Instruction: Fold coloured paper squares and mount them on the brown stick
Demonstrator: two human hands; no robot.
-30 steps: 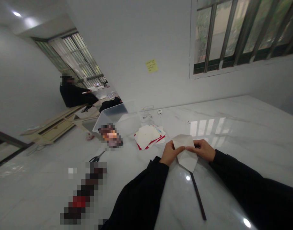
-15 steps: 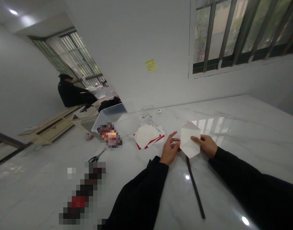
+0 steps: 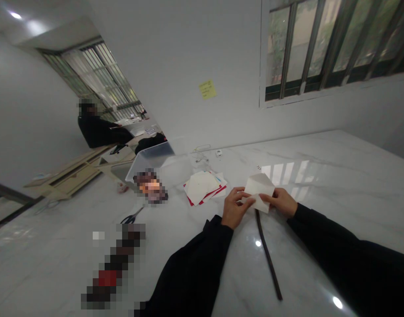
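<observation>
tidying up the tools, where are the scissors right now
In the head view, the scissors lie on the white tabletop, left of the left hand and nearer the camera than the clear plastic bin.

Left hand (image 3: 234,208) now farther over paper (image 3: 259,182)

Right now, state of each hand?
Left hand: closed, holding the white paper near its left edge.
Right hand: closed, holding the same paper near its right edge.
</observation>
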